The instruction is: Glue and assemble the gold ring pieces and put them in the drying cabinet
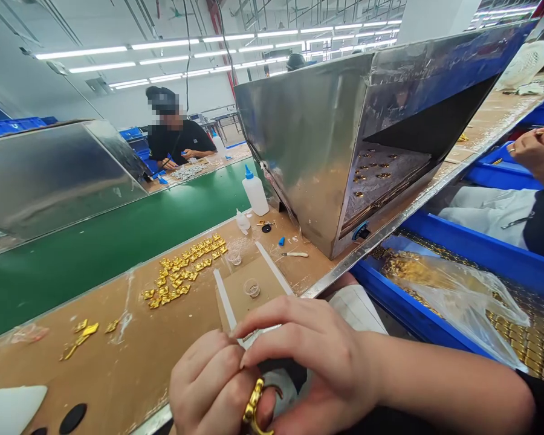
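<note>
My left hand (213,383) is closed at the bottom centre, holding a curved gold-coloured metal piece (252,403) that sticks out by its thumb. Over it arches my right hand (310,344), fingers bent and fingertips meeting the left fingers. What the right fingertips grip, if anything, is hidden. Just beyond the hands, a small clear round cup (251,288) stands on a taped board (240,279). Rows of small gold pieces (181,272) lie on the brown bench (131,344) farther left. Some loose gold pieces (80,339) are nearer the left edge.
A metal hood (308,145) stands at right, gold pieces inside. Near it are a white bottle (256,194), a small knife (294,254) and a blue cap (281,241). Blue trays (435,232) hold gold parts. A green belt (118,235) runs behind; a co-worker (181,142) sits across; another's hands (537,148) show right.
</note>
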Available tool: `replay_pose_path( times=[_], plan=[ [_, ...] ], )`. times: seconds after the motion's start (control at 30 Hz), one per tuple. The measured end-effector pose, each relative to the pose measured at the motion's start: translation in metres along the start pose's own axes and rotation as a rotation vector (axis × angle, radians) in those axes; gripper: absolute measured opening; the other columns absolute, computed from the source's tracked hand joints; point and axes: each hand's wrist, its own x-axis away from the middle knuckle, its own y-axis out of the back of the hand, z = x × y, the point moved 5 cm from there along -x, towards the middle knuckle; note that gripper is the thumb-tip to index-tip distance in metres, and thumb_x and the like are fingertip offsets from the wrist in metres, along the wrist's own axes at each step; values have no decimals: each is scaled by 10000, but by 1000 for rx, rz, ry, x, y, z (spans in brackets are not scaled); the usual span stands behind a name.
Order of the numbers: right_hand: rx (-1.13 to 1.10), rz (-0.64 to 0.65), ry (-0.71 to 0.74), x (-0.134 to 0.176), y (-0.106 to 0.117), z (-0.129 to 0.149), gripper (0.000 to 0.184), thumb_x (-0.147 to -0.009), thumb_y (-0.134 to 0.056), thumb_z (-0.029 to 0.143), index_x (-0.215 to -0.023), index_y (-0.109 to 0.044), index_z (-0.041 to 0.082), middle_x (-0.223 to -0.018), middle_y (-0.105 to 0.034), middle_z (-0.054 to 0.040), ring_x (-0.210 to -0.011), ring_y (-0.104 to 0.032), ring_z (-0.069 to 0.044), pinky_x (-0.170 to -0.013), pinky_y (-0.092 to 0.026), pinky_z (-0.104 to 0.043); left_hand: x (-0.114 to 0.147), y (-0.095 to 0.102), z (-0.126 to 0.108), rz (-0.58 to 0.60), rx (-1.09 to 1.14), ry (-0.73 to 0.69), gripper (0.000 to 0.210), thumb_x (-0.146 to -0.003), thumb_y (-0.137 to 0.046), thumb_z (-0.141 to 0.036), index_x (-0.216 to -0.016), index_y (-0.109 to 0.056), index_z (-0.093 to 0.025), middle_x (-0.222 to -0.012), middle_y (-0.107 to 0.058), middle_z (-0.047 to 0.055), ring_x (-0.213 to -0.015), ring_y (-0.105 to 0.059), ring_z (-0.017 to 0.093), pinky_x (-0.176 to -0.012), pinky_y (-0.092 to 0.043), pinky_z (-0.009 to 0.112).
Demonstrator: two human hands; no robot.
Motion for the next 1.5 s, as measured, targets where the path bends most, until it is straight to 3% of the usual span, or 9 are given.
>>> replay_pose_path(
  times=[0.13,0.27,0.37,0.53,0.6,0.8,1.0,1.2,1.5],
  plan=[
    [-197,57,6,2,-9,-12,734,-1010,-697,548,-1492,-491,33,-1445,-676,-229,-1399,-647,-216,-1196,-517,-306,-10,3,-6,-15,-30,16,367,-1113,-568,-232,-751,-556,-177,-617,-561,-27,-529,-501,116,-524,-432,278],
    [-442,180,123,4,-19,-24,989,-958,-682,688,-1623,-372,25,-1633,-493,-304,-1559,-502,-305,-1270,-448,-402,-20,2,-7,-39,-36,35,406,-1125,-575,-266,-728,-564,-180,-614,-592,-47,-529,-564,96,-535,-466,243],
    [-527,231,132,4,-25,-32,1095,-910,-738,698,-1682,-281,71,-1707,-398,-292,-1609,-429,-315,-1300,-409,-422,-25,1,-6,-61,-13,28,439,-1132,-570,-303,-708,-543,-193,-587,-582,-60,-499,-560,95,-511,-456,250],
    [-554,235,162,3,-27,-36,1148,-856,-857,585,-1693,-267,66,-1660,-474,-288,-1607,-430,-313,-1315,-391,-430,-24,-5,-7,-30,-26,9,423,-1142,-535,-267,-725,-534,-199,-587,-568,-70,-466,-537,91,-470,-429,266],
    [-581,236,154,2,-24,-36,1157,-833,-899,515,-1699,-279,63,-1650,-487,-296,-1600,-440,-325,-1316,-389,-449,-22,-7,-8,-28,-21,13,419,-1148,-507,-250,-732,-515,-202,-587,-554,-72,-459,-526,92,-471,-414,279],
    [-691,218,58,5,-9,-35,1178,-809,-919,369,-1738,-233,138,-1760,-331,-254,-1626,-394,-352,-1318,-381,-488,-14,-17,-3,-30,-22,57,407,-1155,-490,-358,-784,-537,-197,-644,-571,-36,-540,-556,124,-531,-435,288],
    [-652,126,-15,10,-5,-35,974,-916,-765,444,-1712,-316,108,-1764,-332,-235,-1625,-397,-358,-1310,-380,-491,-12,-22,5,-9,47,94,396,-1168,-430,-339,-811,-531,-199,-649,-550,-32,-544,-538,117,-538,-432,255],
    [-555,175,22,17,-13,-31,950,-991,-631,522,-1736,-209,111,-1787,-271,-236,-1637,-367,-352,-1310,-375,-508,-11,-18,-1,-9,53,103,409,-1155,-452,-358,-784,-532,-207,-640,-550,-23,-541,-551,132,-538,-458,267],
    [-606,174,83,18,-18,-34,996,-951,-715,570,-1734,-261,153,-1801,-235,-227,-1635,-370,-362,-1309,-382,-491,-5,-21,1,-29,115,219,334,-1140,-452,-337,-861,-579,-204,-714,-589,10,-594,-594,166,-527,-499,288]
  ],
)
